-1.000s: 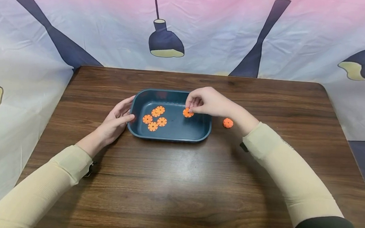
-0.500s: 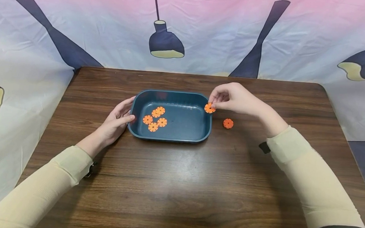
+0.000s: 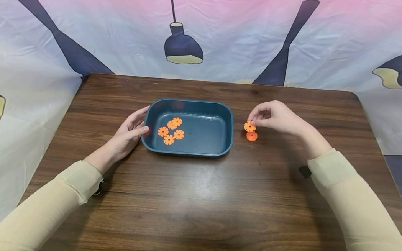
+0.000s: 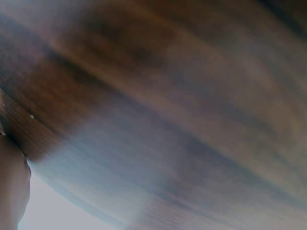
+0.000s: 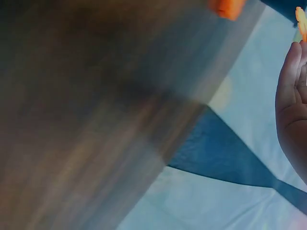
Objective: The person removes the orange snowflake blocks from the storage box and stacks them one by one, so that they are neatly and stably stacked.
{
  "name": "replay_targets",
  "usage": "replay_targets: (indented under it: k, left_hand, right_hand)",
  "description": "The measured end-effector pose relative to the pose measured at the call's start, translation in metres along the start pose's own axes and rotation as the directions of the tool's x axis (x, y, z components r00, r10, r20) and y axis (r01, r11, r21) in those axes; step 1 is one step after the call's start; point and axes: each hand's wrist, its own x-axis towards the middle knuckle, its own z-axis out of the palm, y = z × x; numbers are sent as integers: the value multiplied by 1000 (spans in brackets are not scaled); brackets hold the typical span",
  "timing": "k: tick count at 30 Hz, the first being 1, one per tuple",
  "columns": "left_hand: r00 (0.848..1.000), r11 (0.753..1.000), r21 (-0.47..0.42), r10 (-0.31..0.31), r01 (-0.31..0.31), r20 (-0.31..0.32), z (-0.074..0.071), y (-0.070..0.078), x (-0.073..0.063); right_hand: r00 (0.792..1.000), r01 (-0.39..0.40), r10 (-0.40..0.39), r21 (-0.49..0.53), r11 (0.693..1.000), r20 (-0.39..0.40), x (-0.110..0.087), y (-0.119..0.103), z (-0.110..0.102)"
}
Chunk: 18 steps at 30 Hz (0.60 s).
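Observation:
A dark blue rectangular tray (image 3: 207, 137) sits near the middle of the table, with several orange notched plastic discs (image 3: 169, 139) lying flat at its left side. My left hand (image 3: 126, 132) holds the tray's left end, thumb at the rim and fingers along the outer wall. Right of the tray, my right hand (image 3: 277, 115) pinches one orange notched disc (image 3: 249, 126) between thumb and fingertips. Just below that disc in the head view is a small stack of orange discs (image 3: 251, 137) on the table. In the right wrist view the pinched disc (image 5: 301, 21) shows at the fingertips.
The brown wood-grain table (image 3: 189, 209) reaches back to a hanging cloth (image 3: 227, 35) printed with lamp shapes. Bare tabletop shows in front of the tray and to the right of the stack. The left wrist view shows mostly blurred tabletop.
My right hand has moved right, carrying the pinched disc from over the tray, past its right rim, to the stack. The left hand and tray have stayed in place.

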Motion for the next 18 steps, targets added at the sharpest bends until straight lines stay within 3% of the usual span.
replay_targets:
  k: [8, 18]
  left_hand:
    - [1000, 1000, 16, -12, 12, -2, 1, 2, 0]
    - [1000, 1000, 4, -16, 16, -4, 2, 3, 0]
  right_hand:
    - [998, -60, 60, 10, 998, 10, -2, 20, 8]
    - [994, -98, 96, 37, 995, 50, -1, 30, 15]
